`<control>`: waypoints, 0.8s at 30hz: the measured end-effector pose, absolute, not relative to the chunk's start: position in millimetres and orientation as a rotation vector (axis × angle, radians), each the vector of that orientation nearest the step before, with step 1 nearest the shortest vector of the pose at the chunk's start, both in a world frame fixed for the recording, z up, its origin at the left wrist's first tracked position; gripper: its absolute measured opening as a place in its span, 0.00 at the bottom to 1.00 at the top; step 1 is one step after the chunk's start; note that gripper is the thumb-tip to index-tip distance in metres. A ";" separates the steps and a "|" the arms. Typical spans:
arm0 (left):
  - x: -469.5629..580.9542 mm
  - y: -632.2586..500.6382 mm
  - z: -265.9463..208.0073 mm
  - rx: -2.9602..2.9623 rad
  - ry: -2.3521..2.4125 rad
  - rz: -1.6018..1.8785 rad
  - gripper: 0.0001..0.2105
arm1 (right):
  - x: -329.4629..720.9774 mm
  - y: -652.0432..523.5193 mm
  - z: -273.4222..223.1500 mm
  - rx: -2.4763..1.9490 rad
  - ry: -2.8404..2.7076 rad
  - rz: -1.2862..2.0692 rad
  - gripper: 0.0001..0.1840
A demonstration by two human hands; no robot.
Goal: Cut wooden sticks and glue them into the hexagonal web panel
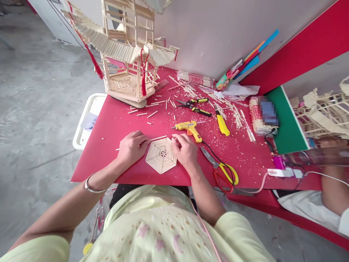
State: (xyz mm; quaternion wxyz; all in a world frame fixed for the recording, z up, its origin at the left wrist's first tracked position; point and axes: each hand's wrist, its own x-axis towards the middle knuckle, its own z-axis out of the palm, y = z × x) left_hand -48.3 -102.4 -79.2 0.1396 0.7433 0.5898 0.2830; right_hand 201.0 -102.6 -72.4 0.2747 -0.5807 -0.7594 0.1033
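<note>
A hexagonal panel [161, 155] of thin wooden sticks, laid in rings around a small star-shaped centre, lies flat near the table's front edge. My left hand [132, 146] is closed at its upper left, thumb and finger pinching a thin wooden stick [158, 138]. That stick runs along the panel's far edge, and a stick end also shows left of the hand. At the panel's right edge my right hand [185, 150] has its fingers curled in against it; the fingertips are partly hidden. Just beyond lies a yellow hot glue gun [188, 128], nozzle pointing left.
A stick-built pavilion [124, 85] with red tassels stands at the back left. Pruning shears [194, 105], a yellow utility knife [223, 123] and scissors [218, 165] lie to the right among stick offcuts. A power strip [283, 172] sits near another person's arm [334, 189].
</note>
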 end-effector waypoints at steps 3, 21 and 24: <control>-50.1 -100.2 -77.6 2.077 1.739 0.897 0.12 | 227.3 -119.6 -59.9 -1.637 -1.970 0.176 0.16; 15.0 -92.4 -30.2 1.737 1.333 1.168 0.08 | 313.0 -169.6 -30.3 -1.995 -2.100 0.147 0.11; 31.6 -78.4 -26.6 1.542 1.261 1.179 0.08 | 300.3 -106.8 -20.4 -1.846 -2.147 0.196 0.14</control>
